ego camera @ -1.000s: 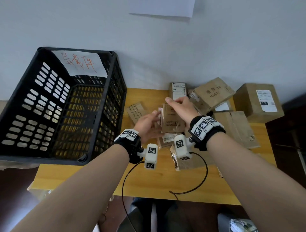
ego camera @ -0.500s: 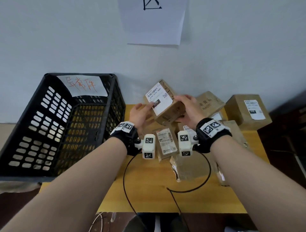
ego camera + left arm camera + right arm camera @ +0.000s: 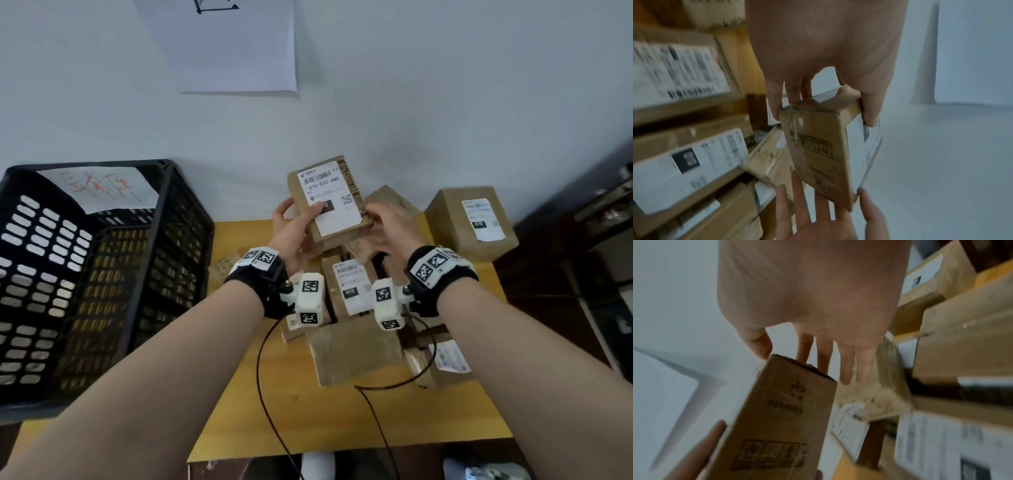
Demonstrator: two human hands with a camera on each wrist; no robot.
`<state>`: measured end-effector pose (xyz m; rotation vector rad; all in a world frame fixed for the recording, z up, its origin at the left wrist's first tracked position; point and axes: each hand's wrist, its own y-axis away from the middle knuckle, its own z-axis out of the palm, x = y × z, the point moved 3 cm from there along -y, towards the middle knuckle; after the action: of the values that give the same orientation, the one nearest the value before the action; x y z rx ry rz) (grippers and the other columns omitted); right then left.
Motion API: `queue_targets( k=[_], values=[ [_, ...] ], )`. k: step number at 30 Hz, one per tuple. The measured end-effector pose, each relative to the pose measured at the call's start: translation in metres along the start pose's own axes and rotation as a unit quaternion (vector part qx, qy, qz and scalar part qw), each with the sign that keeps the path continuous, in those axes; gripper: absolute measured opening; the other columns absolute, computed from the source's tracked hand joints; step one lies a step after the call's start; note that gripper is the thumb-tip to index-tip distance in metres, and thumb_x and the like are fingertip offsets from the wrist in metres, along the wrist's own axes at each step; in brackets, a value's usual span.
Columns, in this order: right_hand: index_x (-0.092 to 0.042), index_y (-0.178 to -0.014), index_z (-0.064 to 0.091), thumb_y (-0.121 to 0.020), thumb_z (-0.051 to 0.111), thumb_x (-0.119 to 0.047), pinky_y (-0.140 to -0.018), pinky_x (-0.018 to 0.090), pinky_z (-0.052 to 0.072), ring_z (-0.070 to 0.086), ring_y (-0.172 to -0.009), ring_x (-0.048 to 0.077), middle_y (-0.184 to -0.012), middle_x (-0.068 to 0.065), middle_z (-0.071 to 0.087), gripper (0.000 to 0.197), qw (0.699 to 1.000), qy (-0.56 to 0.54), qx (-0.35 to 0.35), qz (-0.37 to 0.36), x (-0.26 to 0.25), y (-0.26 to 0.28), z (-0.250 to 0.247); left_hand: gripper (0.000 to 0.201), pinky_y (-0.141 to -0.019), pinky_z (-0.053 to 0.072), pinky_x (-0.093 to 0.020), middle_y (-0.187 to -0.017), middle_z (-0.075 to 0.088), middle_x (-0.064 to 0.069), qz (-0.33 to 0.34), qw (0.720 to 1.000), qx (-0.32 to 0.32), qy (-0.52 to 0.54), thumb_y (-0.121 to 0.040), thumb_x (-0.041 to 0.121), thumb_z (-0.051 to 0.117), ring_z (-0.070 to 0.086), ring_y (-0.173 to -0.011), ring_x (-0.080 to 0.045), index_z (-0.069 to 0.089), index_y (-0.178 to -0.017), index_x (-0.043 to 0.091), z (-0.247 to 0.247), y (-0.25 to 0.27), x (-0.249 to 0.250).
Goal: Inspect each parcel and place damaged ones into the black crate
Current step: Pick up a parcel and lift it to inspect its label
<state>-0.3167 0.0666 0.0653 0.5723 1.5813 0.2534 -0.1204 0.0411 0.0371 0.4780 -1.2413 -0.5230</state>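
Yellow table (image 3: 342,418), parcels heaped far right: one small parcel (image 3: 330,202), seemingly light, stiff; left hand (image 3: 291,233) and right hand (image 3: 387,226) gripped opposite edges.

Bare forearms, no sleeves. Each wrist wears a black band (image 3: 270,291) topped with white tags printed in black square codes. White camera blocks (image 3: 310,301) jut from both bands, code-marked too, and thin black cables (image 3: 263,377) trail down from them.
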Motion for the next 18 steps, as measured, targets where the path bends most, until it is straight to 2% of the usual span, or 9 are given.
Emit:
queue_targets(
  k=[2, 4, 6, 7, 9, 11, 13, 15, 18],
  values=[
    [-0.022, -0.101, 0.069, -0.099, 0.059, -0.043, -0.092, 0.044, 0.058, 0.072, -0.095, 0.019, -0.099, -0.002, 0.075, 0.023, 0.999, 0.023, 0.047, -0.001, 0.004, -0.016, -0.031, 0.075, -0.079, 0.064, -0.052, -0.121, 0.073, -0.008, 0.004, 1.0, 0.009, -0.001, -0.085, 0.031, 0.085, 0.075, -0.1, -0.027, 0.038, -0.143, 0.041, 0.026, -0.009, -0.006],
    [-0.027, -0.094, 0.068, -0.101, 0.059, -0.039, -0.093, 0.038, 0.054, 0.068, -0.095, 0.017, -0.097, -0.006, 0.072, 0.017, 0.995, 0.049, 0.087, 0.001, 0.008, -0.031, -0.064, 0.074, -0.081, 0.063, -0.055, -0.121, 0.073, -0.009, 0.009, 1.0, 0.014, -0.002, -0.084, 0.029, 0.086, 0.076, -0.099, -0.028, 0.04, -0.141, 0.041, 0.053, -0.018, -0.012],
    [-0.026, -0.09, 0.067, -0.101, 0.059, -0.033, -0.094, 0.034, 0.051, 0.065, -0.094, 0.015, -0.093, -0.009, 0.069, 0.016, 0.993, 0.061, 0.103, 0.002, 0.013, -0.045, -0.09, 0.074, -0.08, 0.064, -0.053, -0.121, 0.073, -0.008, 0.017, 1.0, 0.018, -0.01, -0.083, 0.029, 0.086, 0.076, -0.1, -0.027, 0.041, -0.14, 0.042, 0.075, -0.027, -0.018],
    [-0.024, -0.092, 0.066, -0.102, 0.058, -0.03, -0.092, 0.032, 0.048, 0.062, -0.093, 0.015, -0.093, -0.01, 0.066, 0.014, 0.99, 0.078, 0.114, 0.007, 0.016, -0.053, -0.104, 0.074, -0.078, 0.064, -0.05, -0.123, 0.073, -0.007, 0.023, 1.0, 0.016, -0.01, -0.083, 0.029, 0.086, 0.076, -0.101, -0.027, 0.041, -0.14, 0.042, 0.088, -0.032, -0.021],
    [-0.021, -0.107, 0.065, -0.103, 0.054, -0.026, -0.089, 0.029, 0.041, 0.058, -0.099, 0.019, -0.101, -0.005, 0.065, 0.012, 0.983, 0.125, 0.136, 0.015, 0.022, -0.073, -0.132, 0.075, -0.073, 0.064, -0.043, -0.124, 0.073, -0.006, 0.032, 0.999, 0.013, -0.014, -0.083, 0.03, 0.086, 0.077, -0.098, -0.022, 0.041, -0.142, 0.041, 0.111, -0.046, -0.027],
    [-0.017, -0.124, 0.068, -0.098, 0.056, -0.03, -0.088, 0.03, 0.039, 0.06, -0.107, 0.024, -0.116, 0.002, 0.068, 0.031, 0.972, 0.18, 0.148, 0.037, 0.033, -0.096, -0.154, 0.075, -0.069, 0.063, -0.038, -0.121, 0.074, -0.007, 0.038, 0.999, 0.013, -0.009, -0.083, 0.027, 0.087, 0.078, -0.091, -0.018, 0.042, -0.143, 0.037, 0.131, -0.056, -0.033],
    [-0.019, -0.122, 0.07, -0.086, 0.057, -0.044, -0.09, 0.036, 0.038, 0.059, -0.112, 0.034, -0.121, 0.008, 0.068, 0.046, 0.945, 0.272, 0.171, 0.069, 0.046, -0.122, -0.178, 0.082, -0.077, 0.064, -0.042, -0.121, 0.074, -0.007, 0.041, 0.999, 0.022, -0.018, -0.075, 0.034, 0.091, 0.078, -0.094, -0.02, 0.044, -0.142, 0.037, 0.146, -0.066, -0.038],
    [-0.016, -0.119, 0.068, -0.075, 0.05, -0.051, -0.1, 0.046, 0.041, 0.056, -0.118, 0.041, -0.124, 0.015, 0.064, 0.06, 0.918, 0.329, 0.19, 0.114, 0.065, -0.15, -0.206, 0.086, -0.087, 0.063, -0.048, -0.118, 0.075, -0.005, 0.037, 0.999, 0.026, -0.026, -0.071, 0.038, 0.093, 0.078, -0.097, -0.021, 0.045, -0.142, 0.038, 0.159, -0.075, -0.041],
    [-0.017, -0.137, 0.055, -0.075, 0.051, -0.058, -0.109, 0.053, 0.042, 0.053, -0.13, 0.04, -0.139, 0.012, 0.057, 0.074, 0.921, 0.316, 0.186, 0.135, 0.097, -0.195, -0.246, 0.076, -0.091, 0.062, -0.05, -0.114, 0.076, -0.005, 0.029, 0.999, 0.015, -0.012, -0.083, 0.026, 0.086, 0.078, -0.097, -0.02, 0.043, -0.146, 0.032, 0.178, -0.09, -0.046]
  ],
)
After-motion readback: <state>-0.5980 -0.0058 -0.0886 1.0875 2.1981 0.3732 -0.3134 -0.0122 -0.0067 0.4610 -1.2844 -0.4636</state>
